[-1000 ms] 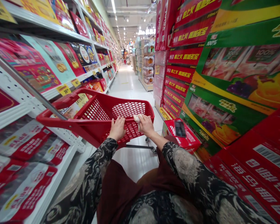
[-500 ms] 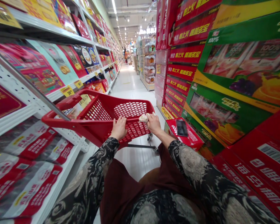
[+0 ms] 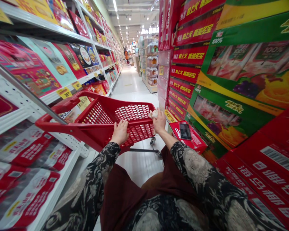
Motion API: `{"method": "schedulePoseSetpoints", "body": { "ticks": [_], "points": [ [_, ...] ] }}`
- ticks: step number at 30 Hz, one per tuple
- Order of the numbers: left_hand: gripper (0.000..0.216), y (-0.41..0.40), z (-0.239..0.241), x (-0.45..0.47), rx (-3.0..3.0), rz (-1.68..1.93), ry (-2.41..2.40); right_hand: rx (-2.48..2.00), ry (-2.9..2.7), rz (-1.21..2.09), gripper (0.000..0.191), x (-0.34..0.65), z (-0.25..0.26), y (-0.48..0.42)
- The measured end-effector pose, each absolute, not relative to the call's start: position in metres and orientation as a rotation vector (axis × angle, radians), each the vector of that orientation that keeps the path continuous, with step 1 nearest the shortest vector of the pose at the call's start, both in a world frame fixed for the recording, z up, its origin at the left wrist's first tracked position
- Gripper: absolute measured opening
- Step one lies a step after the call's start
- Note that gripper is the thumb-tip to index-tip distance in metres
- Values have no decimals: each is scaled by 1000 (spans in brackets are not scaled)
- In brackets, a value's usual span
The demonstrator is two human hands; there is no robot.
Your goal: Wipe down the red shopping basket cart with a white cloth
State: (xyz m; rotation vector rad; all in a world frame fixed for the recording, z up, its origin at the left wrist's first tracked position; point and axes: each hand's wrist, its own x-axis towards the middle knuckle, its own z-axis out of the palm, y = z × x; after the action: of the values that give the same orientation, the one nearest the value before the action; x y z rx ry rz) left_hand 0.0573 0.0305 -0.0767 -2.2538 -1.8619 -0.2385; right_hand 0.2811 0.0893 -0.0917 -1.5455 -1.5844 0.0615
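A: Where is the white cloth [image 3: 154, 114]?

B: In the right hand [image 3: 160, 121], bunched and pinched, showing just left of those fingers, at the right-hand corner of the red shopping cart [image 3: 96, 127]

A: And the left hand [image 3: 119, 132]?

B: Well to the left of the cloth, its fingers bent over the near rim [image 3: 139, 122], slightly apart; whether they grip it, I cannot tell. So the right hand is the nearer to the corner

A: How does the cart lie?

B: Its long axis runs crosswise ahead of both hands: most of it stretches left from the left fingers, while the right fingers are at its end

A: Anything farther out?

B: Right of the right fingers, near them, a red box [image 3: 196, 141] with a dark flat thing [image 3: 185, 131] on top; beyond that, green cartons [image 3: 219, 109]. Well left of the left fingers, a white shelf [image 3: 8, 114]
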Motion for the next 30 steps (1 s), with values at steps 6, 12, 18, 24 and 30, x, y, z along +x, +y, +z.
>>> {"method": "schedulePoseSetpoints", "body": {
  "ticks": [6, 12, 18, 24, 30],
  "points": [
    [58, 29, -75, 60, -2243, -252, -1863, -1566, -1714, 106, 54, 282, -104, 84],
    [58, 31, -76, 59, -2251, -230, -1854, -1417, -1867, 137, 55, 241, -122, 71],
    [58, 33, -79, 57, -2257, -250, -1847, -1229, -2087, 108, 39, 236, -105, 67],
    [58, 32, -75, 56, -2271, -231, -1848, -1382, -2106, 51, 36, 257, -101, 64],
    [59, 31, -75, 57, -2276, -247, -1861, -1583, -1905, 72, 41, 286, -110, 69]
  ]
}}
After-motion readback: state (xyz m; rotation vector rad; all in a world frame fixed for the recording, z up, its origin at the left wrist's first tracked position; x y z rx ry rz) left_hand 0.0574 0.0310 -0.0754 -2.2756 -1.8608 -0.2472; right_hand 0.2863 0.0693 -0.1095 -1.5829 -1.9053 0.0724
